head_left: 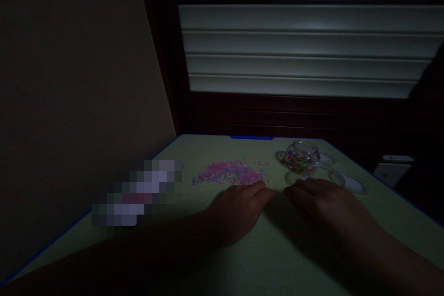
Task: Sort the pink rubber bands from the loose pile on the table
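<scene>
A loose pile of small pink, purple and pale elastic bands (229,172) lies spread on the pale green tabletop. My left hand (243,206) is at the near right edge of this pile, fingers drawn together. Facing it across a narrow gap, my right hand (317,199) also has its fingers pressed together, in front of the jar. Whatever either hand pinches is too dark and hidden to make out. The clear round jar (302,157) stands uncapped with several coloured bands inside.
Beside the jar, clear round lid-like pieces (354,183) lie on the table (277,259). A pixelated, blurred-out object (138,194) rests at the left. A wall (76,55) borders the left side, and a dark panel with pale slats (298,46) stands behind. The light is dim.
</scene>
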Demonstrator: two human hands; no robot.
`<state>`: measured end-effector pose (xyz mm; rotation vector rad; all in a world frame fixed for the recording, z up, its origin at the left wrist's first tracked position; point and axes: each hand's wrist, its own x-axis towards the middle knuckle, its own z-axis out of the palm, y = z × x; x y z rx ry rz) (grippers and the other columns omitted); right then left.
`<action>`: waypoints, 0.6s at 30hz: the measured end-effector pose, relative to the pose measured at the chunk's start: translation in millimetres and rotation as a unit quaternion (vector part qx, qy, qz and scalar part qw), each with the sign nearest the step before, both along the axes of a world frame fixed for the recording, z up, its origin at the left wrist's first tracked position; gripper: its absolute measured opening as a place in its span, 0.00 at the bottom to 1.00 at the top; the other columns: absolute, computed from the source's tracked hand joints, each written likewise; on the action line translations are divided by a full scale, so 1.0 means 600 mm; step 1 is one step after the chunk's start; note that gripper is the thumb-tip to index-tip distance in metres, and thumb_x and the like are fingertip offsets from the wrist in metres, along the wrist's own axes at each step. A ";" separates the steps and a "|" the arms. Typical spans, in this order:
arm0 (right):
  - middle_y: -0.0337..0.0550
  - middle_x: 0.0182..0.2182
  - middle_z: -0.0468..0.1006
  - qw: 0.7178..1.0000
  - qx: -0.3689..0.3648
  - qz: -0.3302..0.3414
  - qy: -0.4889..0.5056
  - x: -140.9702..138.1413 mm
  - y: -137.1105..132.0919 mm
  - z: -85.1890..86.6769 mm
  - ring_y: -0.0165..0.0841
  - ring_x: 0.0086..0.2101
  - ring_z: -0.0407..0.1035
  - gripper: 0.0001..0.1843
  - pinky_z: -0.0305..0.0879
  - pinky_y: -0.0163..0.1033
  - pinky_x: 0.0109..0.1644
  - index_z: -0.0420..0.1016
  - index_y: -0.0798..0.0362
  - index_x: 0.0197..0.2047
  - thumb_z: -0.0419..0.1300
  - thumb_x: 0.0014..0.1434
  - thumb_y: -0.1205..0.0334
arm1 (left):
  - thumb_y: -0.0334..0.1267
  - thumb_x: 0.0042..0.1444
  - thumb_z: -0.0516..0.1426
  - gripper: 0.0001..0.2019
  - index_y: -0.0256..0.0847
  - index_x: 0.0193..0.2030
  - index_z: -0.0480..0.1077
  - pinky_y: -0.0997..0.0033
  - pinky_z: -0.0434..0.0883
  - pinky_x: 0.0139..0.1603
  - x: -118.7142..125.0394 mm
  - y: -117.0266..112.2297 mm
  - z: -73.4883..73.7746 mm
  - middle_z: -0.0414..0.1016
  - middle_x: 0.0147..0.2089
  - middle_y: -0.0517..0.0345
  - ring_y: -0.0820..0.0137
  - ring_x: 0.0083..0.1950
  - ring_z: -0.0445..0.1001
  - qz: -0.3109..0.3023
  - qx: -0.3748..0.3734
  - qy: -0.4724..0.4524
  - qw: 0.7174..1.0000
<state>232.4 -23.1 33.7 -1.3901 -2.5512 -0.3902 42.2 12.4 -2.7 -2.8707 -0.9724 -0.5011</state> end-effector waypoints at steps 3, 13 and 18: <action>0.40 0.27 0.71 0.997 0.056 -0.015 -0.045 0.005 0.002 0.002 0.34 0.29 0.65 0.09 0.57 0.38 0.32 0.70 0.53 0.31 0.54 0.48 0.75 | 0.30 0.59 0.44 0.10 0.39 0.44 0.62 0.72 0.66 0.34 0.000 -0.001 0.001 0.65 0.37 0.57 0.71 0.35 0.67 0.002 -0.001 -0.007 1.000; 0.48 0.33 0.72 0.975 0.150 -0.129 -0.102 0.028 0.002 0.010 0.41 0.32 0.66 0.12 0.58 0.43 0.34 0.69 0.55 0.38 0.52 0.49 0.73 | 0.29 0.59 0.43 0.11 0.39 0.46 0.60 0.71 0.66 0.36 -0.001 0.001 0.003 0.65 0.39 0.56 0.71 0.37 0.67 -0.005 -0.005 0.011 1.000; 0.50 0.29 0.72 0.964 0.167 -0.171 -0.116 0.035 0.000 0.015 0.39 0.28 0.65 0.10 0.56 0.42 0.30 0.69 0.55 0.32 0.49 0.49 0.74 | 0.30 0.59 0.43 0.10 0.40 0.46 0.59 0.71 0.67 0.36 0.000 0.000 0.004 0.65 0.39 0.57 0.71 0.37 0.67 0.001 -0.003 0.012 1.000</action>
